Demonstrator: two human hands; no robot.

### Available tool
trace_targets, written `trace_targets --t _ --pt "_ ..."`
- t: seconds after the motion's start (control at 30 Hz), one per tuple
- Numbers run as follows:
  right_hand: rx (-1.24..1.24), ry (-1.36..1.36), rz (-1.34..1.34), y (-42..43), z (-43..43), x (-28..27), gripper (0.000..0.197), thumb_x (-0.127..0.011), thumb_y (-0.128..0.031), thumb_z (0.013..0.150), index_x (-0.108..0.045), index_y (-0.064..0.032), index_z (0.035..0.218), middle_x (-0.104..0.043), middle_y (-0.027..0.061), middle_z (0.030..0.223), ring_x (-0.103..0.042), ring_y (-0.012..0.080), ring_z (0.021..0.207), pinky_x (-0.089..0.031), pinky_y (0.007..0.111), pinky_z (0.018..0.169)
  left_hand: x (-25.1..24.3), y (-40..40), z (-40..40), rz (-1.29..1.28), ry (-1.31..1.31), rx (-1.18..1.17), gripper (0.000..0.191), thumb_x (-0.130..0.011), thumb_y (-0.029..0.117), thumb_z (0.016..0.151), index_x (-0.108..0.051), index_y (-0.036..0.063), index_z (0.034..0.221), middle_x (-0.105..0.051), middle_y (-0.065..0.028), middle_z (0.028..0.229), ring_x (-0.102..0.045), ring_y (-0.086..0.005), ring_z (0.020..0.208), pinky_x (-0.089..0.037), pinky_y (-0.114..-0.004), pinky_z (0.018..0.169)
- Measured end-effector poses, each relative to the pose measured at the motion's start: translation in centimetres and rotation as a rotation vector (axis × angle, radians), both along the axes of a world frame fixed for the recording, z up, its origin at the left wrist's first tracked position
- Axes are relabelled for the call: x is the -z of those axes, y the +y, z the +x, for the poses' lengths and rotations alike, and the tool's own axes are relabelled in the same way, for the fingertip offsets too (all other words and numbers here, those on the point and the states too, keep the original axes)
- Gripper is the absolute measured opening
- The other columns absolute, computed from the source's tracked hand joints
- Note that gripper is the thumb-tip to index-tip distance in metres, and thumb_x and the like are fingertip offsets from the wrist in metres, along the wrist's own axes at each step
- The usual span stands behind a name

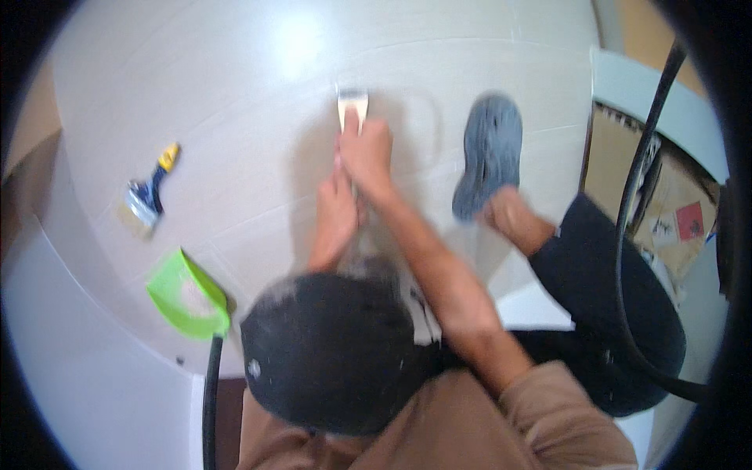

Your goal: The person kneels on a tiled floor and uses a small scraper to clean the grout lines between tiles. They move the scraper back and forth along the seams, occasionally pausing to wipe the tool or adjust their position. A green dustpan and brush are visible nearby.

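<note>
My right hand (368, 154) grips a scraper (352, 108) with a pale head near its front, one finger laid along it. The scraper's edge meets the tiled floor (252, 117). Just behind, my left hand (338, 205) is closed around the rear of the same tool; its grip is partly hidden and blurred. Off to the left a paint brush (154, 188) with a dark and yellow handle lies on the floor. Below it rests a green dustpan (176, 294) with pale dust or debris in it.
My shoe (492, 153) stands on the floor right of my hands, and my knees are bent close behind them. An open recess (675, 176) at the right holds cardboard. A black cable (631, 194) hangs across the right side. A white surface (106, 352) borders the floor at lower left.
</note>
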State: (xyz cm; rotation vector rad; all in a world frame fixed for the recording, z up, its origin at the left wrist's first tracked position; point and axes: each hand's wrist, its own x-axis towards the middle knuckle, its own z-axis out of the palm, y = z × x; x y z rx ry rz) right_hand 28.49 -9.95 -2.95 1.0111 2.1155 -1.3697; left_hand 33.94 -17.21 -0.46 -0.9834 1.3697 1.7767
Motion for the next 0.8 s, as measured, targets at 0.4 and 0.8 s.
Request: trace_targets --t 0.4,0.8 --pt "-0.154 0.179 0.267 -0.1 -0.2 1.1 0.057 -0.049 -0.033 0.101 -0.064 0.0096 0.066 -0.059 0.0228 0.053 -0.065 0.0359 0.053 -0.049 0.046 0.055 0.8 2.0 1.9 0.059 0.012 -0.201 0.053 -0.029 0.043 0.109 -0.061 0.001 0.115 -0.054 0.0026 0.07 -0.039 -0.0047 0.049 -0.028 -0.024 0.041" --pt "-0.224 0.137 0.227 1.4 -0.9 0.4 0.054 -0.049 -0.033 0.101 -0.063 0.0105 0.073 -0.062 0.03 0.068 -0.064 0.0456 0.067 -0.05 0.051 0.063 1.9 5.5 2.1 -0.015 0.124 -0.376 0.049 -0.032 0.045 0.108 -0.058 0.0033 0.102 -0.052 0.0037 0.069 -0.044 -0.005 0.052 -0.032 -0.025 0.042"
